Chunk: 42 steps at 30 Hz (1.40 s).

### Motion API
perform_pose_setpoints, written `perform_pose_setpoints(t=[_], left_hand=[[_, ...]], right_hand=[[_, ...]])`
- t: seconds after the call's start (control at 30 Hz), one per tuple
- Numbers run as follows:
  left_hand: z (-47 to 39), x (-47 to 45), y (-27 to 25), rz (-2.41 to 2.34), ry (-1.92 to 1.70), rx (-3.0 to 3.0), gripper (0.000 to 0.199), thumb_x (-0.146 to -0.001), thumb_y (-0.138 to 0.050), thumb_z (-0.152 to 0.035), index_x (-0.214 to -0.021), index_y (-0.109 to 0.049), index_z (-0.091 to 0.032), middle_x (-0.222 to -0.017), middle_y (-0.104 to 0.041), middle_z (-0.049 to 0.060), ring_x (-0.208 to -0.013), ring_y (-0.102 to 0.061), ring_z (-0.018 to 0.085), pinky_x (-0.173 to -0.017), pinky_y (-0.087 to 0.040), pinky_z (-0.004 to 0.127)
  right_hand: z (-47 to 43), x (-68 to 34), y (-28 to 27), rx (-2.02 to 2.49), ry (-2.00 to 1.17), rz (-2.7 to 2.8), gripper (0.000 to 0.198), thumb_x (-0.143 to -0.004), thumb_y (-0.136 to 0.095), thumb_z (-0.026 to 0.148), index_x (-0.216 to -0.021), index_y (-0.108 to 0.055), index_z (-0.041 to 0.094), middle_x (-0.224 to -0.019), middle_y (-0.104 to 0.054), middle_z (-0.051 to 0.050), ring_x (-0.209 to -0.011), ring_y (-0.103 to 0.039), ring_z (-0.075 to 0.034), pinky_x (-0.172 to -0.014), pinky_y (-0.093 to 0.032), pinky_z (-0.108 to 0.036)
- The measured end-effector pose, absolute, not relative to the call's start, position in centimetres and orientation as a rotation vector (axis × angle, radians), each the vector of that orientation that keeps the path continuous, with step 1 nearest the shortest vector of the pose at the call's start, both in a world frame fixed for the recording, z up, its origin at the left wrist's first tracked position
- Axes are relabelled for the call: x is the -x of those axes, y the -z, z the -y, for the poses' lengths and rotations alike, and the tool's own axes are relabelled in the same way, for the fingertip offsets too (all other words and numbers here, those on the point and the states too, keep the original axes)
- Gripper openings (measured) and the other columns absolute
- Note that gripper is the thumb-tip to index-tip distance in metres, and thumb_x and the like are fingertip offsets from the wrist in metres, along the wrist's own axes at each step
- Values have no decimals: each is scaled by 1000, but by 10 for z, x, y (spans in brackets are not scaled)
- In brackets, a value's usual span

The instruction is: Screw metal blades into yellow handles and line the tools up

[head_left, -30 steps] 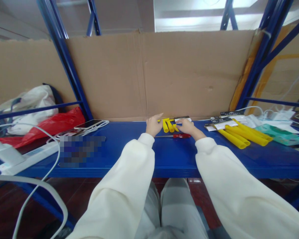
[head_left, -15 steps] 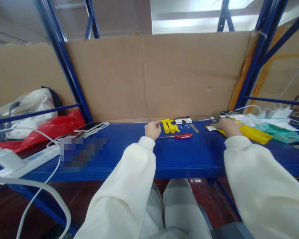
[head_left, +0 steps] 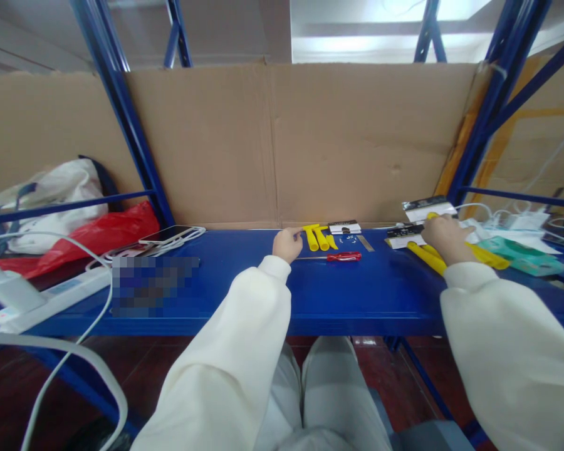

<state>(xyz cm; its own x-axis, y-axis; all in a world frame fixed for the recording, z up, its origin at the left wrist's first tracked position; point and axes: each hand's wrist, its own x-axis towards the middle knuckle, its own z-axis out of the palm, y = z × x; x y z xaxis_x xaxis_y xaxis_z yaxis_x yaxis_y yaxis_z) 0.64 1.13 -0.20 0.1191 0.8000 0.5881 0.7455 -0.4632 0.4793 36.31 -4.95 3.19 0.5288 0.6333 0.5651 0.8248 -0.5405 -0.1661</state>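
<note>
My left hand (head_left: 287, 245) rests on the bench with fingers curled, beside the left end of some yellow T-shaped tools (head_left: 316, 238). Whether anything sits between its fingertips is hidden. Just right of that hand lies a screwdriver (head_left: 343, 257) with a red handle, its shaft pointing left. My right hand (head_left: 446, 238) is closed around a yellow-handled tool whose black-and-white card head (head_left: 430, 208) sticks up above the fingers. Under and beside this hand lie a second black-and-white card (head_left: 404, 236) and yellow handles (head_left: 427, 258).
Small white bits (head_left: 348, 239), a metal strip (head_left: 365, 243) and a carded piece (head_left: 344, 227) lie along the back. A teal packet (head_left: 521, 255) and cables are at right. Phone (head_left: 167, 235), power strip (head_left: 61, 300) and red bag (head_left: 94, 235) are at left. Cardboard (head_left: 338, 144) stands behind.
My right hand has shifted slightly right and raised a black-and-white card head above the bench, uncovering another card and yellow handles. The left hand has barely moved.
</note>
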Motion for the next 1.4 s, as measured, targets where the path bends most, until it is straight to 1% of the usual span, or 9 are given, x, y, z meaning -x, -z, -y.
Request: perform_pose_setpoints(t=[0.17,0.4,0.5,0.57,0.73,0.87,0.97,1.07,1.4], left_hand=[[-19,-8,7,-1402,-1450,-2271,36,-81,-60,-8,-111,-77,-18,-115,-76,10,-96,-73,23,-98,-55,35],[-28,-8,15,-1010,-1780,-2159,68,-85,-70,-37,-147,-47,-18,-137,-62,18,-117,-66,28,-102,-51,43],[-28,-7,14,-883,-1912,-2228,71,-84,-70,-49,-144,-46,-18,-145,-54,20,-128,-58,30,-106,-47,46],[-27,-7,12,-877,-1936,-2286,66,-82,-71,-51,-135,-52,-16,-135,-61,19,-123,-60,30,-105,-47,47],[-27,-8,8,-926,-1966,-2337,23,-82,-72,-40,-89,-62,-20,-94,-69,9,-97,-66,24,-91,-53,39],[-25,-8,7,-988,-1978,-2270,25,-83,-68,-27,-67,-50,-23,-75,-63,3,-78,-64,19,-78,-53,32],[-22,-10,8,-1006,-1919,-2185,17,-79,-70,-20,-77,-54,-23,-81,-67,2,-77,-66,17,-76,-53,31],[-22,-12,9,-953,-1860,-2059,27,-75,-74,-17,-94,-55,-23,-98,-73,4,-88,-70,18,-81,-54,32],[-19,-17,6,-648,-1697,-1819,29,-77,-71,-14,-103,-62,-22,-102,-76,7,-104,-72,22,-100,-52,39]], right_hand=[[57,-299,-65,1973,788,1238,35,-97,-43,21,-113,-73,14,-134,-56,-25,-119,-52,-35,-98,-32,-56],[27,-212,-63,1346,849,1559,39,-97,-39,19,-122,-68,22,-144,-53,-16,-118,-57,-30,-90,-49,-42],[15,-189,-41,1217,827,1694,42,-95,-38,15,-126,-67,20,-144,-53,-16,-119,-58,-29,-90,-53,-39],[12,-180,-28,1207,803,1812,42,-95,-39,14,-125,-68,20,-142,-54,-16,-118,-60,-28,-91,-54,-39],[17,-176,-11,1317,765,2038,44,-95,-41,12,-128,-67,20,-139,-57,-17,-117,-61,-29,-94,-54,-40],[19,-177,-10,1424,748,2066,45,-94,-41,12,-131,-66,20,-135,-58,-19,-111,-64,-29,-92,-54,-40],[18,-177,-9,1436,735,2057,44,-95,-40,13,-131,-64,18,-131,-59,-19,-107,-65,-29,-89,-54,-39],[16,-178,-7,1396,698,2021,40,-96,-38,15,-129,-61,16,-125,-62,-20,-105,-65,-29,-86,-55,-39],[1,-189,4,1200,458,1882,57,-92,-42,20,-148,-39,13,-132,-64,-23,-115,-66,-33,-93,-54,-49]])
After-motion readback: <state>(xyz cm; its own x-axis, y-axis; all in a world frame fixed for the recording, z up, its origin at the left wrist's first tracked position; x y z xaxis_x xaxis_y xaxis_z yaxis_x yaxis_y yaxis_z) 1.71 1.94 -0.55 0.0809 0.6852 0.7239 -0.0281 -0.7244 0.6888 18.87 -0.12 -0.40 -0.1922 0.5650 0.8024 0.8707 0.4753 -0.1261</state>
